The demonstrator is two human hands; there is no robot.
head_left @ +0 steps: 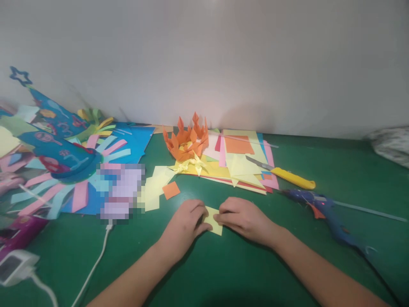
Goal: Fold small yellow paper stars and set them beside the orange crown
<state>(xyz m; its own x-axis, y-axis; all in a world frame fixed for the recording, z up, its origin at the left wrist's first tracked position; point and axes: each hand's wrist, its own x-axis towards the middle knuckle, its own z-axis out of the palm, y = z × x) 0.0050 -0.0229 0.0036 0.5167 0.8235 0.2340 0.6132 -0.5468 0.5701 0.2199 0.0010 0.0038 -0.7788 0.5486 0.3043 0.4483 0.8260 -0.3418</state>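
A small pale yellow paper (214,221) lies on the green table between my hands. My left hand (188,219) pinches its left side, thumb near the middle of the sheet. From the right, my right hand (241,217) has its fingertips closed on the paper's upper right edge. Beyond them stands an orange folded-paper piece (185,140) with several points, and yellow folded shapes (196,165) rest at its front. A small orange square (171,190) and pale yellow sheets (151,194) lie to the left of my left hand.
Stacked coloured papers (243,145) lie near the wall, with a yellow cutter (292,177) over their right edge. A blue glue gun (329,215) is at the right. Decorated blue cones (68,160), a blurred-out device (123,192) and a white cable (99,260) are at the left.
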